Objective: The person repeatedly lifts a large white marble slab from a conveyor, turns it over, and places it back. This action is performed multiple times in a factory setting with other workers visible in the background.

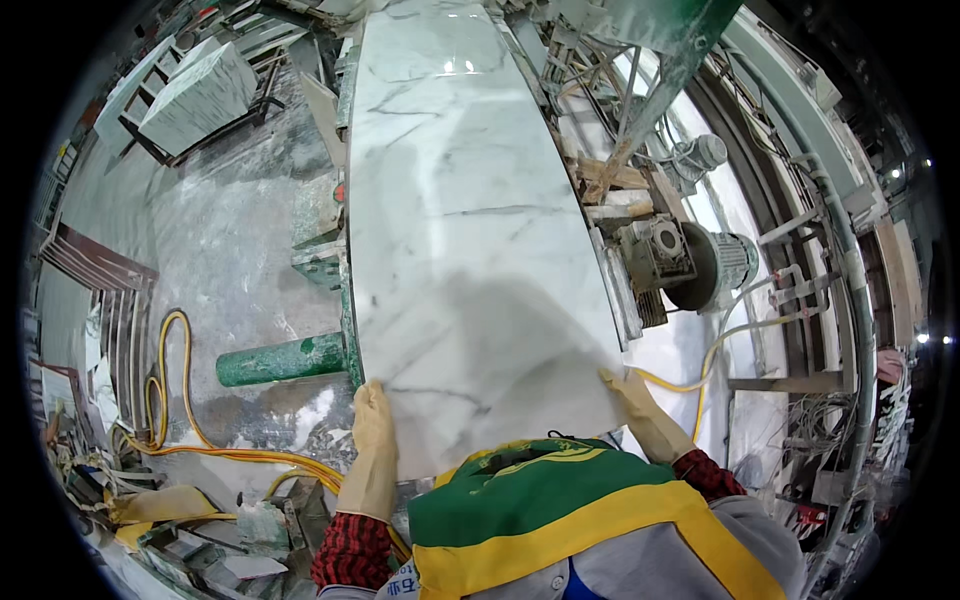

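A long white marble slab (480,250) with grey veins and a glossy top stretches away from my body. My left hand (372,425), in a tan glove, grips its near left edge; the fingers curl under and are partly hidden. On the near right edge, my right hand (645,415), also gloved, holds the slab with its fingertips by the corner. The slab's near end reaches my green and yellow apron (540,500). My shadow falls across the near part of the stone.
Left of the slab, a green cylinder (280,360) juts out above the floor. Yellow hoses (220,450) lie at the lower left. Stacked marble slabs (200,100) rest on a rack at the far left. To the right, a motor (715,265) sits close beside the slab.
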### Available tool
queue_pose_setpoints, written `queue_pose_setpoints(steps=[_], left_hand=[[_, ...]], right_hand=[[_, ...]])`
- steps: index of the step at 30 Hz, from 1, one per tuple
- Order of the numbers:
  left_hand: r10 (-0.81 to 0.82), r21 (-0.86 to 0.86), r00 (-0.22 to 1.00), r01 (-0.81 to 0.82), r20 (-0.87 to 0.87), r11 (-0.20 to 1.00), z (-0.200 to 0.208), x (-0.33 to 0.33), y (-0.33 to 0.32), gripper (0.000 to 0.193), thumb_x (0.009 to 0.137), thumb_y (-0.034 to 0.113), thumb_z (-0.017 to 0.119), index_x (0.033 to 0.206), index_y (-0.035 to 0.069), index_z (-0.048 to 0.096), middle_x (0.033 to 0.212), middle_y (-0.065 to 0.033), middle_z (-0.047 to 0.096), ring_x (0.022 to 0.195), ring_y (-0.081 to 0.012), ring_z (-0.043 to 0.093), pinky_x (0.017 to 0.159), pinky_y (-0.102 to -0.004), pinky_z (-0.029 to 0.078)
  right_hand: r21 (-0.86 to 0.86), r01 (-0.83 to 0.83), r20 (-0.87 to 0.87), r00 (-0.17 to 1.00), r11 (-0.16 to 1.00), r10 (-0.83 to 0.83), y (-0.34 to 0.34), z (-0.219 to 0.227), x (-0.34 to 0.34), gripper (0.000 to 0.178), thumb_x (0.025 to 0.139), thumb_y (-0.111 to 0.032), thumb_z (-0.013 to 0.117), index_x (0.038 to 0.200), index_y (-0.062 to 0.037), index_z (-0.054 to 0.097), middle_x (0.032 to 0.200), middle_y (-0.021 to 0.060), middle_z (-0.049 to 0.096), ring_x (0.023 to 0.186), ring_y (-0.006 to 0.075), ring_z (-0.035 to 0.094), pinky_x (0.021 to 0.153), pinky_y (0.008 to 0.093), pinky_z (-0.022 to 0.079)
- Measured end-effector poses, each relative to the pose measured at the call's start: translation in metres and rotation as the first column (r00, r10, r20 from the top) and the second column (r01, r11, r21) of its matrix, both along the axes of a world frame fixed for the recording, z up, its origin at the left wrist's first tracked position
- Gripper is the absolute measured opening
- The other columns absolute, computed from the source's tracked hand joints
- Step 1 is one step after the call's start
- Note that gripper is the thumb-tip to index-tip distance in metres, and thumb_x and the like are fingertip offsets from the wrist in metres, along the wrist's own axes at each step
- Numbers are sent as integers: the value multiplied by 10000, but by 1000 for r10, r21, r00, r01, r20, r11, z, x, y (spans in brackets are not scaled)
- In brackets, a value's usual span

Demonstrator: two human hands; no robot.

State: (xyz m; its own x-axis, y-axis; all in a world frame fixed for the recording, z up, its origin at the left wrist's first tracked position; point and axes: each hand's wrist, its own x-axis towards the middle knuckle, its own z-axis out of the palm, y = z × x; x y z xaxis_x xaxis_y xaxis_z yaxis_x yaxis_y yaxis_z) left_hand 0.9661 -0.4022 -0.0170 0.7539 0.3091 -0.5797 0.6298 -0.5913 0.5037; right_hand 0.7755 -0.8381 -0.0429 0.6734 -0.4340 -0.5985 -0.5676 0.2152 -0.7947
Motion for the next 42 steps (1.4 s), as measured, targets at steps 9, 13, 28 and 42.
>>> queue_pose_setpoints(steps=[9,13,28,42], left_hand=[[-68,-26,998,68,10,997,15,10,3,716,1071,706,463,1576,207,561,1480,-181,699,1359,-452,638,1159,-518,460],[17,-222,919,78,394,972,11,7,17,707,1026,423,712,1570,11,526,1455,-230,681,1294,-422,668,1188,-525,437],[-865,608,275,623,419,492,23,117,-93,702,1045,453,664,1617,88,484,1709,-222,448,1599,-442,373,1324,-567,268],[-868,582,316,646,384,493,34,129,-104,731,980,398,747,1592,85,500,1663,-226,481,1551,-464,411,1292,-598,307]], right_hand=[[-233,-83,-94,994,969,62,-42,-57,-8,804,904,-467,902,1403,105,637,1155,177,749,981,224,722,858,386,608],[-717,-219,-105,973,662,208,-28,1,29,820,898,-396,871,1510,65,578,1299,256,729,1176,379,717,1032,490,565],[-954,-300,-245,742,-17,624,23,11,246,883,1020,-469,697,1698,-16,358,1766,279,335,1634,471,306,1362,524,236],[-938,-345,-293,732,-36,615,-4,30,384,888,1024,-525,670,1675,18,406,1753,261,388,1639,420,328,1366,503,230]])
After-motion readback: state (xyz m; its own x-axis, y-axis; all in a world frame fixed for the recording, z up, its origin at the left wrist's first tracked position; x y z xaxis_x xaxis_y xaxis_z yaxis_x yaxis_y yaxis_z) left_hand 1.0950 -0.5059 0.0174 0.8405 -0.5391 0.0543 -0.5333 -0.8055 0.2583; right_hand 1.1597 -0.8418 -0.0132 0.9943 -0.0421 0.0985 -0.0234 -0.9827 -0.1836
